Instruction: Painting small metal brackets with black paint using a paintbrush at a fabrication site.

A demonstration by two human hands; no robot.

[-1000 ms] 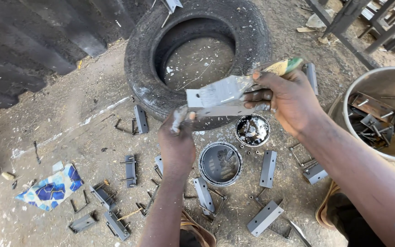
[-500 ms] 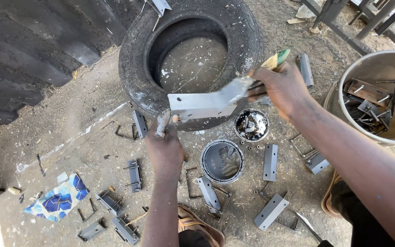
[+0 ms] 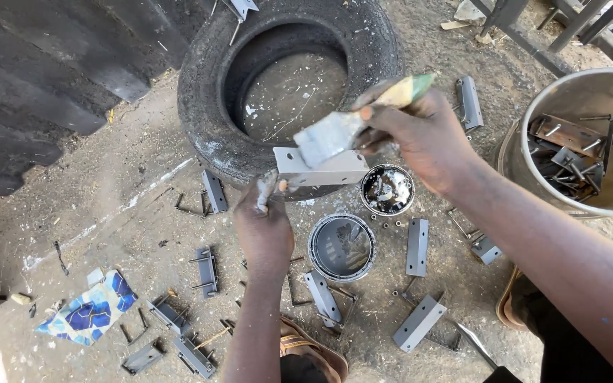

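Old tyre (image 3: pixel 207 120), bucket (image 3: pixel 533 142) of brackets.

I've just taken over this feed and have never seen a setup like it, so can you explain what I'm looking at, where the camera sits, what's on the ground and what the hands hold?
There is no machine here: a person works with two bare hands, and the single picture comes from a camera on their head, looking down. The left hand grips one end of a grey metal bracket. The right hand holds a paintbrush, its bristles laid on the bracket. Below them, on the dirt ground, sit an open paint can and its lid with paint on it. More grey brackets lie scattered about. An old tyre lies behind, a round bucket of rusty metal parts stands on the right, and a blue patterned scrap lies at lower left.
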